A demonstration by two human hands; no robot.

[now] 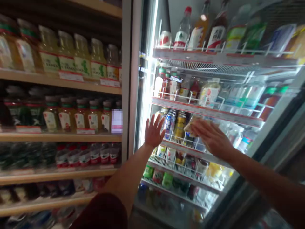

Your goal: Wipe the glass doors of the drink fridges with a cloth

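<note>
My left hand (pixel 153 132) is raised with its fingers spread and holds nothing. It is in front of the left side of the lit drinks cooler, nearest to the blue can (pixel 170 124) and the gold cans (pixel 180 125). Whether it touches glass I cannot tell. My right hand (pixel 214 138) lies over a crumpled pale cloth (pixel 190 127), pressed under its fingers at the height of the can shelf. Part of the cloth is hidden behind that hand, and the picture is slightly blurred there.
To the left stands a wooden shelf unit (pixel 59 137) with rows of juice bottles (pixel 78 58). An upright post (pixel 127 79) separates it from the cooler. Wire-railed cooler shelves (pixel 202 108) carry more bottles, and a slanted dark frame (pixel 262 143) runs down the right.
</note>
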